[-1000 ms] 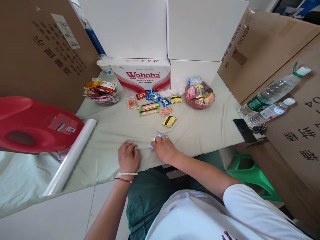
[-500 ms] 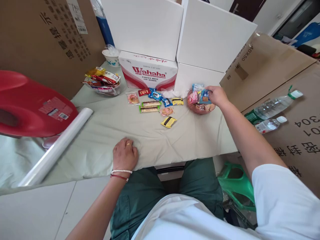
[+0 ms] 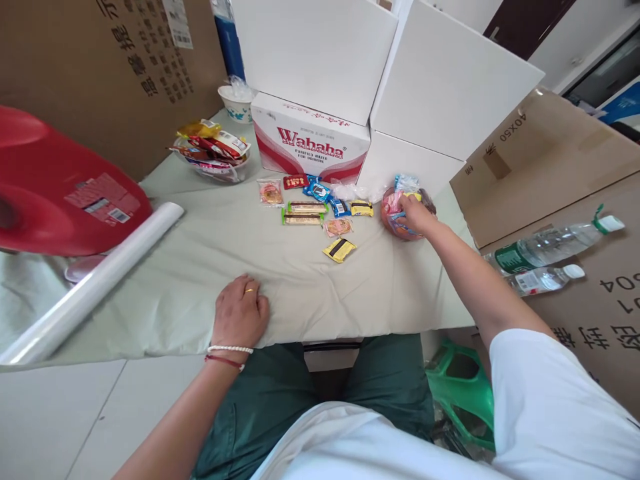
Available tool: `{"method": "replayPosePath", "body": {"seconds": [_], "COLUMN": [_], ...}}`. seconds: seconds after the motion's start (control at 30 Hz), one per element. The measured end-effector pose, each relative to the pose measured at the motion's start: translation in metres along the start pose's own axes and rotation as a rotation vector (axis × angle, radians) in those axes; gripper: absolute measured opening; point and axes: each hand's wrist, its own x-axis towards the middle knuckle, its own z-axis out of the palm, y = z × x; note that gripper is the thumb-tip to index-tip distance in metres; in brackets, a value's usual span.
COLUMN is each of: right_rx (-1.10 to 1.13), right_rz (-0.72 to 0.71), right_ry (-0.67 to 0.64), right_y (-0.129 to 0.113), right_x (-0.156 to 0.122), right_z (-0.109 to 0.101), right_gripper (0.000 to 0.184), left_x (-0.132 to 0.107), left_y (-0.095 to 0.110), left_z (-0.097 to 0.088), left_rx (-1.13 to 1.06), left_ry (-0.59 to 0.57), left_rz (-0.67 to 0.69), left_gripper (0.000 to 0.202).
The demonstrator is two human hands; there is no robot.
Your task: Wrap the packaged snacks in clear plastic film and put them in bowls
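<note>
My right hand (image 3: 414, 215) reaches over the pink bowl (image 3: 389, 208) of wrapped snacks at the back right of the cloth; its fingers curl down onto the packets, and a blue edge shows beneath them. Whether they grip a packet I cannot make out. My left hand (image 3: 241, 318) rests on the pale green cloth (image 3: 210, 267) at the near edge, fingers curled under, holding nothing. Several snack packets (image 3: 320, 213) lie loose between the two bowls, with a yellow packet (image 3: 339, 249) nearest me.
A clear bowl of snacks (image 3: 213, 155) stands at the back left. A Wahaha box (image 3: 311, 145) and white boxes (image 3: 450, 87) line the back. A roll of clear film (image 3: 95, 283) and a red stool (image 3: 60, 193) lie left. Water bottles (image 3: 550, 247) rest on a carton at right.
My right hand picked up a blue packet from the near edge, carried it to the pink bowl and has lowered onto the bowl's contents. My left hand stayed put.
</note>
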Motion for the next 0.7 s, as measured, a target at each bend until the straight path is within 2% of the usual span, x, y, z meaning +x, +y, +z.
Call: {"method": "replayPosePath", "body": {"seconds": [0.1,0.17,0.27,0.37,0.43,0.5,0.6,0.7], "right_rx": [-0.051,-0.074,-0.112,-0.162,-0.200,-0.243,-0.326,-0.384], "right_rz": [0.064,0.075,0.124,0.107,0.043,0.010,0.039,0.043], "right_ry": [-0.017,-0.038,0.081,0.192,0.136,0.052,-0.018,-0.091], "right_y": [-0.005,-0.008,0.000,0.021,0.036,0.046,0.054,0.058], "right_x": [-0.012,-0.010,0.013,0.051,0.075,0.094,0.109,0.112], "right_z": [0.002,-0.006,-0.028,-0.041,-0.040,-0.036,-0.030,-0.026], "right_gripper": [0.042,0.033,0.031,0.046,0.061,0.066,0.047,0.033], "left_x": [-0.001,-0.003,-0.003,-0.004,-0.004,-0.004,-0.004,-0.004], "left_y": [-0.002,-0.004,-0.005,-0.005,-0.005,-0.004,-0.003,-0.003], "left_z": [0.001,0.002,0.002,0.002,0.002,0.001,0.000,-0.001], "left_rx": [-0.014,-0.018,-0.014,0.012,0.027,0.033,0.035,0.051], "left_ry": [0.010,0.008,0.001,0.004,0.009,0.011,0.012,0.017], "left_rz": [-0.007,-0.008,0.001,0.003,-0.002,-0.008,-0.016,-0.009], "left_gripper": [0.028,0.027,0.026,0.024,0.022,0.021,0.021,0.021]}}
